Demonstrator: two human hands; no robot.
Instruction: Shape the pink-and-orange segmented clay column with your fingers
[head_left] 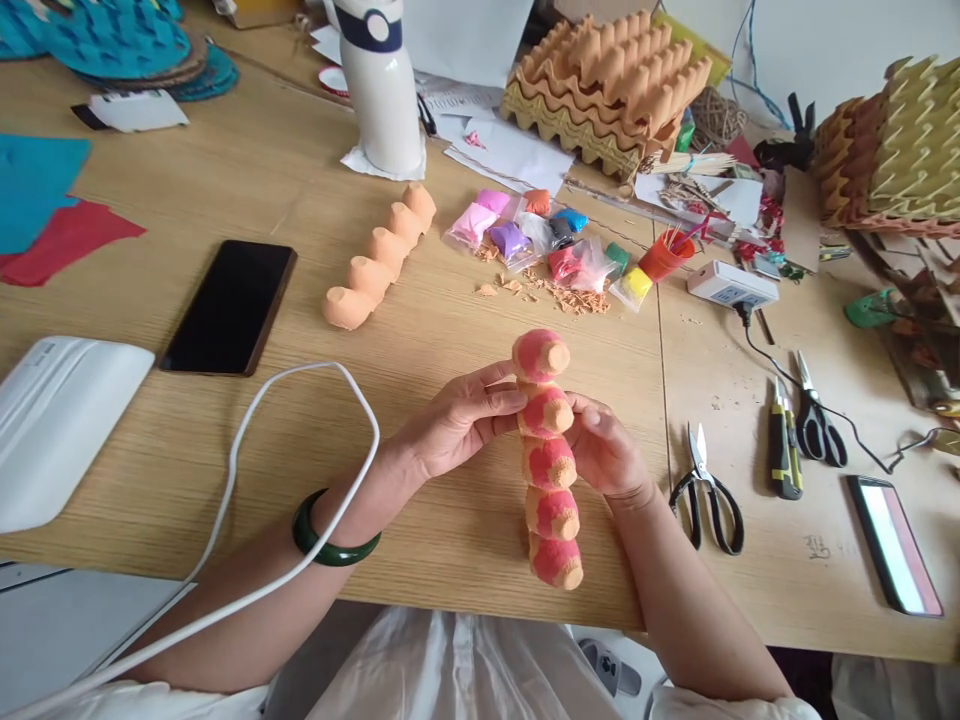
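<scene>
Between my two hands is an egg carton strip [547, 462], a row of several orange cups with pink-red patches on them. It points lengthwise away from me, above the front part of the table. My left hand [480, 405] grips its left side near the second cup, thumb and fingers closed on the edge. On the other side, my right hand [606, 445] holds the strip by its right edge, its fingers partly hidden behind the cups. A second, plain orange egg carton strip [381, 255] lies on the table further off to the left.
A black phone [229, 308] and white device [71, 425] lie left, with a white cable [300, 370] arching over my left arm. Bags of coloured clay [510, 242] lie beyond. Scissors [701, 480], a utility knife [784, 440] and a power strip [731, 285] are right. Egg trays [600, 95] stand behind.
</scene>
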